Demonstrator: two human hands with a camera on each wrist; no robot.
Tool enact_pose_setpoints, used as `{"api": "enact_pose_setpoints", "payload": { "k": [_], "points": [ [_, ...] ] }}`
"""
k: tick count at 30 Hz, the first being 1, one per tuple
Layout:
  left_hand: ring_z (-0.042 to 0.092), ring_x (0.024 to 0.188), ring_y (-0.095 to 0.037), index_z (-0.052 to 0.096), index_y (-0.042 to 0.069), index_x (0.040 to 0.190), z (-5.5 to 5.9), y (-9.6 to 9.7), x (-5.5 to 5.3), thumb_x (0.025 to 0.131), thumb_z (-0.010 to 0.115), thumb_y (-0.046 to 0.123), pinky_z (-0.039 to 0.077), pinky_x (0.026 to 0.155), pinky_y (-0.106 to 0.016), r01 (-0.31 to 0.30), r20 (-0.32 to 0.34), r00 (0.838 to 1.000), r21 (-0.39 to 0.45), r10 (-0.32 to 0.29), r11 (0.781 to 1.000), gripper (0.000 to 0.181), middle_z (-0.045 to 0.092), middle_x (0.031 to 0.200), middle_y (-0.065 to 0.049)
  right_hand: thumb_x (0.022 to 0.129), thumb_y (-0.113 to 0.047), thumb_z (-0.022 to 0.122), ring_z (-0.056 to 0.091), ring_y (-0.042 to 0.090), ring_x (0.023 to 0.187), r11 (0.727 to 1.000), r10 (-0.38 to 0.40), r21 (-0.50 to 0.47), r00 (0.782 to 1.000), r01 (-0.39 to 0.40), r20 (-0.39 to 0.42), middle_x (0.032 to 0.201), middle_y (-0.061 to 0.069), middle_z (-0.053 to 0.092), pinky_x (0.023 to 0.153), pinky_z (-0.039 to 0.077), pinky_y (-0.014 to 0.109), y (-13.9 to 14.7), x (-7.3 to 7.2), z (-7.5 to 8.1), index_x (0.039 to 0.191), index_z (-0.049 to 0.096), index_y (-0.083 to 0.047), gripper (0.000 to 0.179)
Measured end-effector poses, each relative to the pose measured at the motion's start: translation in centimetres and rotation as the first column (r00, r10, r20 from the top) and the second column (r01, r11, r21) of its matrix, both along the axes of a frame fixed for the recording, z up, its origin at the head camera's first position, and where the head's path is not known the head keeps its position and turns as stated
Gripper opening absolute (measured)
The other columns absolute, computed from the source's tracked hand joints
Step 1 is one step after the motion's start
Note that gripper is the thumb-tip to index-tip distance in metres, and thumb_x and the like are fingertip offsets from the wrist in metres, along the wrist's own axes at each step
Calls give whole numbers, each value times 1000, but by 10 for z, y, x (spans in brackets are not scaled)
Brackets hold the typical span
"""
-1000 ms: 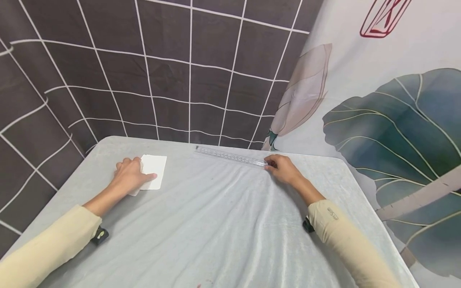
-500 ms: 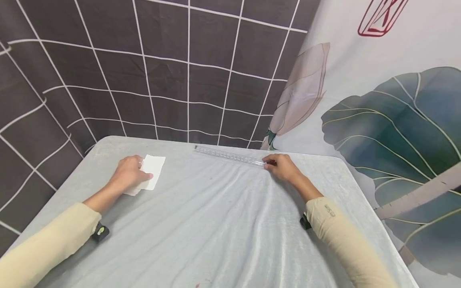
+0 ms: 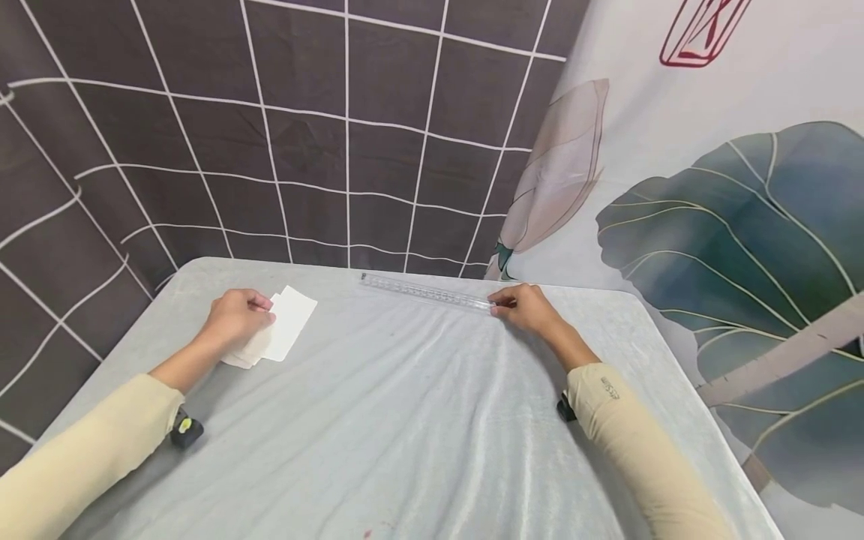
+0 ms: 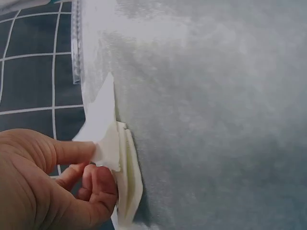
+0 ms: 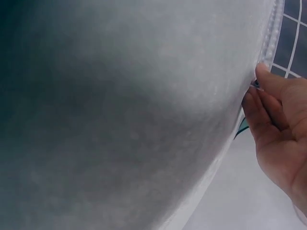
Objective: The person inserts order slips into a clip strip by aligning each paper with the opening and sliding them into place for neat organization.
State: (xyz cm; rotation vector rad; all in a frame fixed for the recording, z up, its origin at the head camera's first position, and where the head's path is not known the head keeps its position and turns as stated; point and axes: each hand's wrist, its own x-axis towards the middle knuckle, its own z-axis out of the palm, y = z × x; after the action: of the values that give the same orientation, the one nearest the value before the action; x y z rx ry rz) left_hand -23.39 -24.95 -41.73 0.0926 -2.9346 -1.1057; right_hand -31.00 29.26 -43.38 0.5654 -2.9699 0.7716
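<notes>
At the table's far left, my left hand [image 3: 238, 319] pinches the edge of a white paper card [image 3: 295, 319] between thumb and fingers. The left wrist view shows this card [image 4: 103, 122] tilted up over a small stack of thick off-white pieces [image 4: 128, 177], which the curled fingers touch. In the head view the stack [image 3: 241, 356] is partly hidden under the hand. Near the far edge, my right hand [image 3: 528, 307] pinches the right end of a long, narrow clear plastic strip [image 3: 425, 292]. The strip lies slantwise, with a dark tip at its left end.
A wrinkled pale grey cloth [image 3: 378, 420] covers the table. Behind the far edge hangs a dark curtain [image 3: 385, 150] with white grid lines. To the right hangs a white curtain [image 3: 634, 150] with a leaf print.
My left thumb has drawn back from the card's face to its edge, and the card has turned clockwise, showing more of the stack. My right hand keeps its hold on the strip.
</notes>
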Motion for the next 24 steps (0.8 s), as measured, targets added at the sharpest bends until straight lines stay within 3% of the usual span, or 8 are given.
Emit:
{"api": "enact_pose_setpoints", "payload": {
  "k": [6,16,24],
  "points": [
    [66,100,-36,72,-9,120,9,7,-2,105,70,16,47,76,-31,-1,42,999,10,0,1000,30,75,119,-32,102,-11,84,81,39,115,998,-2,-56,999,4,36,119,19,85,107,67,53,5,0,0,125,85,-2,25],
    [64,91,-21,72,-8,122,17,18,-10,106,70,15,49,75,-27,-8,51,999,70,4,998,28,78,116,-28,101,-11,85,82,40,114,999,10,-48,999,-9,32,119,18,86,106,67,53,5,-3,0,124,85,-2,25],
    [70,104,-29,69,-10,136,19,30,-15,109,70,13,52,74,-21,-43,101,994,136,29,990,36,74,134,-32,101,-13,85,81,39,114,999,-26,-44,999,28,45,116,16,86,106,67,54,3,-2,0,123,86,-3,25]
  ]
}}
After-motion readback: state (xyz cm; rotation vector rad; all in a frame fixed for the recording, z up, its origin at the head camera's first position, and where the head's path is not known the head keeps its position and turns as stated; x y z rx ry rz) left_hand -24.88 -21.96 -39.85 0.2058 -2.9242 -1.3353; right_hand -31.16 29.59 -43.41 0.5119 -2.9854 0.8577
